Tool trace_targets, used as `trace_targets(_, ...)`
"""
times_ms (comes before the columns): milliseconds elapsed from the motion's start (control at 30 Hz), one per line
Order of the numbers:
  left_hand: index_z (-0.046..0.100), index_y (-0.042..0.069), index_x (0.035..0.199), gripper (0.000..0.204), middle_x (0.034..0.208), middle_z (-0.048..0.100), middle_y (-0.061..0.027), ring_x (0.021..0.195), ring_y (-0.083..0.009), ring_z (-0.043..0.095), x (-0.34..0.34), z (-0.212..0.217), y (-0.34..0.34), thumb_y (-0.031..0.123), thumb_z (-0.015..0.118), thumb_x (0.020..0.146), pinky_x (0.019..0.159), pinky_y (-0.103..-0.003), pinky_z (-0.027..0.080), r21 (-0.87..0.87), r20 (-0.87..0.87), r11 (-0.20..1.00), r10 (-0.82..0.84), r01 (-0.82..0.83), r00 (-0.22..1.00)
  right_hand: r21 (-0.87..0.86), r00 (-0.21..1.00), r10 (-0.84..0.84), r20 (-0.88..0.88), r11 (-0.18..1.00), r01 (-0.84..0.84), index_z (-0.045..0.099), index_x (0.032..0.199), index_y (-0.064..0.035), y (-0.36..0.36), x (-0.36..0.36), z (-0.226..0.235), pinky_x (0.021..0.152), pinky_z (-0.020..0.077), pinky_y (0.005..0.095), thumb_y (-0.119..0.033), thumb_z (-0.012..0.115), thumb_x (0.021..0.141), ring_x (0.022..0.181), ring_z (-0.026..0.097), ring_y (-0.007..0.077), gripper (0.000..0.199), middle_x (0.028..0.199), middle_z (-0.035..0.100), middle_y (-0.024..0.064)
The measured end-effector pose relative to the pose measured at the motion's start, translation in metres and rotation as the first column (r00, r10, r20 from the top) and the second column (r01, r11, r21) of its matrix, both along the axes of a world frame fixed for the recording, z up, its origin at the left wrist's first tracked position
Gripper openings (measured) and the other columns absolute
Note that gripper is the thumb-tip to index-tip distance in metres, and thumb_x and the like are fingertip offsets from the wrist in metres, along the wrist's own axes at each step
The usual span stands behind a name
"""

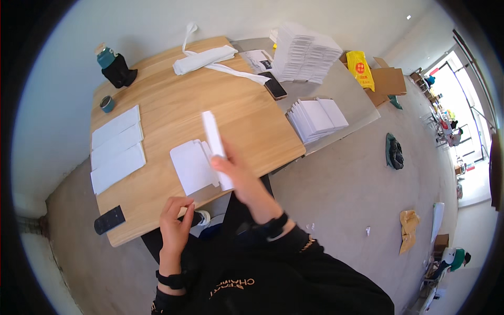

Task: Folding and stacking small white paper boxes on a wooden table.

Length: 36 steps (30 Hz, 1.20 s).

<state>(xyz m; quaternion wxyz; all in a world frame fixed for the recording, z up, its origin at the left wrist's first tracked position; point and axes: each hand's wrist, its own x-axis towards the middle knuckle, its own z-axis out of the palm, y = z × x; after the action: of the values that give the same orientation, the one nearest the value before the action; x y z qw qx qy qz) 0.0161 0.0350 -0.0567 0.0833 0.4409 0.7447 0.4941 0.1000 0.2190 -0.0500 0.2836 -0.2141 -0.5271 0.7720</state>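
R hand [239, 176] pinches folded white card [214, 139]; L hand [175, 223], fingers curled, at flat card [191, 167], 7 o'clock.

Top: black sweatshirt [294, 283], long sleeves, gold lettering at lower centre of the frame.
Left wrist: black band [170, 279].
Right wrist: black watch [274, 228], thin gold bracelet [308, 242] beside the cuff.
Shoe: white [202, 216], lower centre.

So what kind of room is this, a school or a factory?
Probably a small packing workroom: white flat card blanks stacked beside the wooden table, cardboard boxes on the bare concrete floor, and the right hand folding one.
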Motion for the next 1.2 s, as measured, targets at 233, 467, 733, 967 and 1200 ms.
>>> trace_targets(233, 0.065, -0.002, 0.095, 0.011, 0.087, 0.063, -0.0118, 0.080, -0.0216, 0.060, -0.016, -0.019, -0.004, 0.003, 0.064, 0.085, 0.076, -0.030, 0.047, -0.181, 0.142, 0.982, 0.075, -0.048, 0.987, 0.884, 0.485, -0.767, 0.419, 0.468, -0.024, 0.044, 0.137, -0.0064, 0.195, 0.104, 0.001, 0.096, 0.0407, 0.0447, -0.045, 0.081, 0.063, 0.114, 0.047, 0.0367, 0.092, 0.121, 0.046, 0.0219)
trace_targets(467, 0.065, -0.002, 0.095, 0.012, 0.087, 0.063, -0.0118, 0.081, -0.0213, 0.062, -0.021, -0.034, 0.002, 0.003, 0.065, 0.084, 0.074, -0.030, 0.047, -0.241, 0.180, 0.971, 0.053, -0.008, 0.982, 0.837, 0.147, -0.838, 0.525, 0.477, -0.269, 0.050, 0.134, -0.0101, 0.273, 0.130, -0.010, 0.098, 0.0346, 0.0511, -0.053, 0.077, 0.062, 0.117, 0.046, 0.0393, 0.088, 0.126, 0.046, 0.0207)
trace_targets(733, 0.064, 0.000, 0.102, 0.019, 0.092, 0.062, -0.0121, 0.088, -0.0231, 0.061, -0.026, -0.042, -0.005, 0.008, 0.065, 0.085, 0.076, -0.033, 0.047, -0.394, 0.173, 0.919, 0.083, -0.009, 0.981, 0.952, 0.217, -0.928, 0.303, 0.286, -0.106, 0.045, 0.133, -0.0025, 0.264, 0.120, -0.028, 0.097, 0.0352, 0.0482, -0.042, 0.078, 0.067, 0.119, 0.042, 0.0348, 0.084, 0.119, 0.048, 0.0182)
trace_targets(967, 0.046, 0.005, 0.133, 0.055, 0.128, 0.045, -0.0165, 0.116, -0.0284, 0.049, -0.031, -0.080, 0.010, 0.018, 0.069, 0.085, 0.090, -0.037, 0.045, -0.285, 0.310, 0.958, 0.129, -0.037, 0.942, 0.753, 0.809, -0.409, 0.422, 0.655, -0.061, 0.055, 0.114, -0.0029, 0.152, 0.044, -0.075, 0.084, 0.0425, 0.0418, -0.031, 0.072, 0.076, 0.093, 0.050, 0.0311, 0.050, 0.094, 0.052, 0.0171)
trace_targets(1200, 0.039, -0.001, 0.138, 0.063, 0.135, 0.043, -0.0165, 0.121, -0.0265, 0.048, -0.030, -0.106, 0.009, 0.019, 0.068, 0.086, 0.093, -0.036, 0.045, -0.160, 0.521, 0.987, 0.102, -0.021, 0.847, 0.559, 0.697, -0.112, 0.709, 0.691, -0.458, 0.057, 0.114, -0.0025, 0.010, -0.030, -0.100, 0.084, 0.0456, 0.0463, -0.036, 0.070, 0.077, 0.099, 0.055, 0.0382, 0.051, 0.101, 0.057, 0.0230)
